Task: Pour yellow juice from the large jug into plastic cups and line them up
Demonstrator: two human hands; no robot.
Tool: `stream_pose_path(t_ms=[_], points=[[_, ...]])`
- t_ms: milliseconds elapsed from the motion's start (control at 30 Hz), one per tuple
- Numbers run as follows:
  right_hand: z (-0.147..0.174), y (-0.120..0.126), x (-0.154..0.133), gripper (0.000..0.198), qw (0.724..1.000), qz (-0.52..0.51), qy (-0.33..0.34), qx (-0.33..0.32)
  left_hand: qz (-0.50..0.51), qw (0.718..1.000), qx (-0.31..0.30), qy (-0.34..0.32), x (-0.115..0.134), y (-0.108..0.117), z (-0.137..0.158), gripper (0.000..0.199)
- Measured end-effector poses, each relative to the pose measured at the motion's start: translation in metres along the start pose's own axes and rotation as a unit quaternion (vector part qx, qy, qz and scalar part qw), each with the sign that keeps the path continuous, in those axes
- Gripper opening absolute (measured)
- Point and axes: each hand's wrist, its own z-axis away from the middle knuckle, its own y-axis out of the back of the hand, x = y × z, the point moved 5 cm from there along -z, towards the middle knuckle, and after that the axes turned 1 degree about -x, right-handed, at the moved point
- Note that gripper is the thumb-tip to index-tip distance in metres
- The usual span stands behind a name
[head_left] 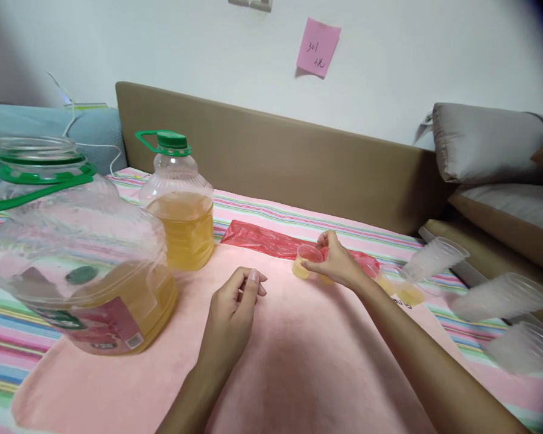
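My right hand [337,264] is closed on a small clear plastic cup [302,269] with yellow liquid in it, thumb at its near side. More such cups stand to the right of it in a row, partly hidden by my hand and forearm; one cup [409,292] shows beyond my arm. My left hand [235,304] hovers over the pink cloth [294,343], fingers loosely curled and a little apart, nothing visible in them. Left of it stands a large clear jug [149,301] without a cap, part filled with yellow liquid.
A second jug [185,232] with a green cap holds yellow liquid farther back. A red plastic bag [257,238] lies flat behind the cups. Stacks of clear cups [502,296] lie at the right, by cushions [493,144]. A brown headboard [271,160] closes off the back.
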Motion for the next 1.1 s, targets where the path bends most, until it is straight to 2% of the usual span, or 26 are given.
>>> stream_pose_path(t_ms=[433,767,1100], points=[[-0.004,0.0,0.012,0.074,0.998,0.03,-0.052,-0.014,-0.01,1.0,-0.008,-0.005,0.0,-0.002,-0.002,0.036],[-0.002,0.004,-0.001,0.079,0.997,0.022,-0.051,-0.046,-0.009,1.0,-0.009,-0.003,0.001,-0.001,-0.001,0.035],[-0.002,0.006,-0.012,0.086,0.999,0.013,-0.03,-0.036,-0.01,1.0,-0.009,-0.003,-0.001,-0.003,-0.002,0.037]])
